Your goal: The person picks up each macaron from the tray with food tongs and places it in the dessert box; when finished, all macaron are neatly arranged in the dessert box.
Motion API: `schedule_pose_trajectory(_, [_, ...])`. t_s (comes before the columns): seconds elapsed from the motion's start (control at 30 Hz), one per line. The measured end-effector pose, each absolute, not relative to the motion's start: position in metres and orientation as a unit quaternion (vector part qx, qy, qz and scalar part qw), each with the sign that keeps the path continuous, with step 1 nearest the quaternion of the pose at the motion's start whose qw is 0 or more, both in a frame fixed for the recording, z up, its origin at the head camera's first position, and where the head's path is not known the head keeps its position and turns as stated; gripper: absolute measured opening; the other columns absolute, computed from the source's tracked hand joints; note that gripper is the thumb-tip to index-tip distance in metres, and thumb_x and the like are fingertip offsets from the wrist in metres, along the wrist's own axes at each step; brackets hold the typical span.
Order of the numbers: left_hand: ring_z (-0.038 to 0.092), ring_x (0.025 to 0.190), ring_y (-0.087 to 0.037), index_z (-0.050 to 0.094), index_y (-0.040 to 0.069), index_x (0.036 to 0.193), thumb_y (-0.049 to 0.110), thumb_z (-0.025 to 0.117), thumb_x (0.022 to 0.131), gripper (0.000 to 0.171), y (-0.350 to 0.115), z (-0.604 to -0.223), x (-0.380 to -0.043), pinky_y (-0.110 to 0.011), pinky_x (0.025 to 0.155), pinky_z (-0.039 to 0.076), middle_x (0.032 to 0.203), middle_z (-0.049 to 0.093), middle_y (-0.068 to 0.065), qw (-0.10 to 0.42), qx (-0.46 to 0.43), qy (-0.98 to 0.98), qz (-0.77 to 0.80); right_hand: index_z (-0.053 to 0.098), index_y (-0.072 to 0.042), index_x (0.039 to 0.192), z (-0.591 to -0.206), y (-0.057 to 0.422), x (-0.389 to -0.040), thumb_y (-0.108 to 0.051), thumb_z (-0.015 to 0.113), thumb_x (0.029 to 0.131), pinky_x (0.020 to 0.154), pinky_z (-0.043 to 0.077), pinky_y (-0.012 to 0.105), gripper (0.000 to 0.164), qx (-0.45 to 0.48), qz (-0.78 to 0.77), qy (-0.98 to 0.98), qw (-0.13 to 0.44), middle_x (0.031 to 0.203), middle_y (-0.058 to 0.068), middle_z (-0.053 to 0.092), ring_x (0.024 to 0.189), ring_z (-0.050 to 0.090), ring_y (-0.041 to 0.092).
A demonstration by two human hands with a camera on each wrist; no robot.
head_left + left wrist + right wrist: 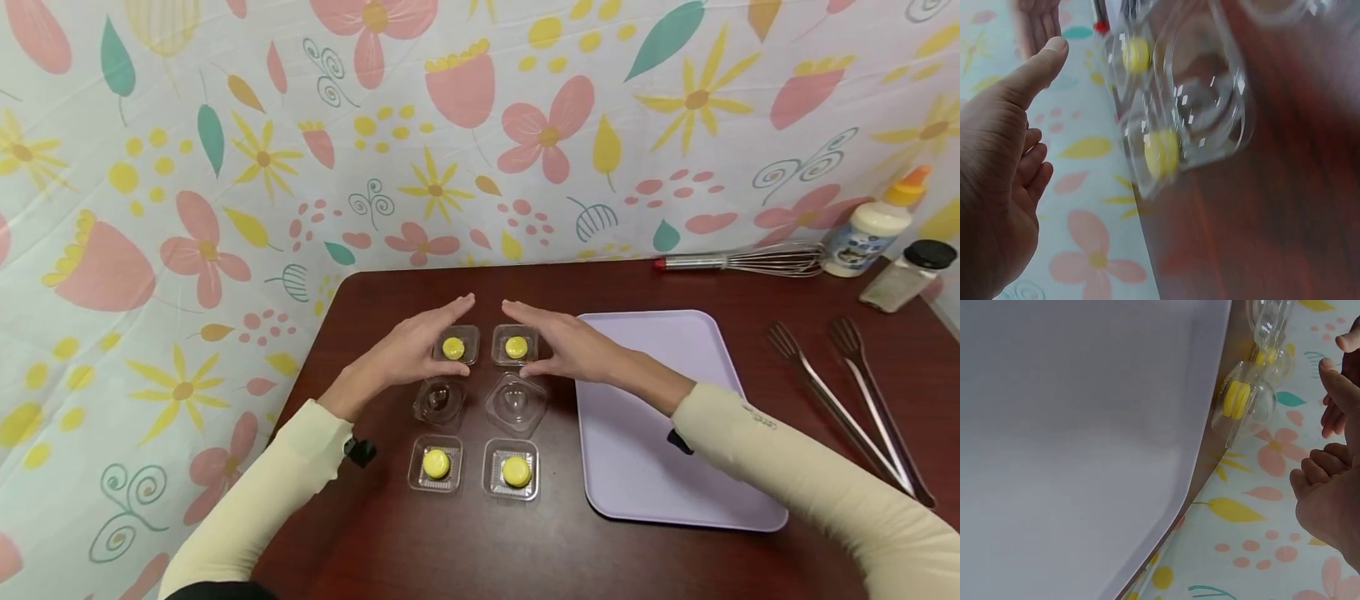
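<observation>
In the head view, my left hand point(420, 346) is held over the left edge of the far left clear plastic box point(467, 333), fingers extended and thumb spread apart. My right hand point(570, 343) mirrors it beside the far right box point(504, 343). Nothing is held in either hand. Each far box contains a yellow macaron point(516, 347); the right wrist view shows a clear dome point(1264, 405) above one macaron point(1236, 400). Nearer me, two boxes lie open, each with a yellow macaron point(437, 463) in its base. Their domed lids point(516, 402) lie flat between the rows.
A lilac tray point(652, 467) lies right of the boxes, beneath my right forearm. Farther right are two slotted metal utensils point(873, 408). A whisk point(750, 260), a white squeeze bottle point(870, 233) and a black-capped jar point(907, 275) stay along the back, near the floral cloth point(480, 125).
</observation>
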State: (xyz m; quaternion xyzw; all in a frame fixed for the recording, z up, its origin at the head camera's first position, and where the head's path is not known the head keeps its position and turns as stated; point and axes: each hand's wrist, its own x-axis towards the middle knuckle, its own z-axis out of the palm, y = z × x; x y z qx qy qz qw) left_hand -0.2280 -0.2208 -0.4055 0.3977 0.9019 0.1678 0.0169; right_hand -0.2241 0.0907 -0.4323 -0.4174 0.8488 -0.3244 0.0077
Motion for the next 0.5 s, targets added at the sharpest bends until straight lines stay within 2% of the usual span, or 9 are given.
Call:
schedule_pose_trajectory(0.23, [0.042,0.152,-0.027,0.029,0.006,0.168,0.039,0.09,0.086,0.107,-0.211,-0.414,-0.206,-0.047,0.119,0.041,0.171,0.033,-0.01,0.013,0.442,0.881,0.168,0.046,0.005,0.157,-0.439,0.106,-0.198,-0.016,0.095,0.082,0.107,0.053,0.047,0.092,-0.427,-0.305,0.85,-0.031,0.159,0.02,0.05,0.138,0.057,0.032])
schedule_pose_trajectory(0.5, [0.055,0.142,-0.025,0.038,0.01,0.166,0.039,0.086,0.091,0.093,-0.206,-0.431,-0.188,-0.046,0.109,0.051,0.164,0.046,-0.01,0.027,0.447,0.882,0.145,0.06,0.002,0.148,-0.454,0.114,-0.177,-0.01,0.094,0.081,0.106,0.053,0.047,0.077,-0.419,-0.312,0.852,-0.009,0.147,0.018,0.062,0.131,0.064,0.031])
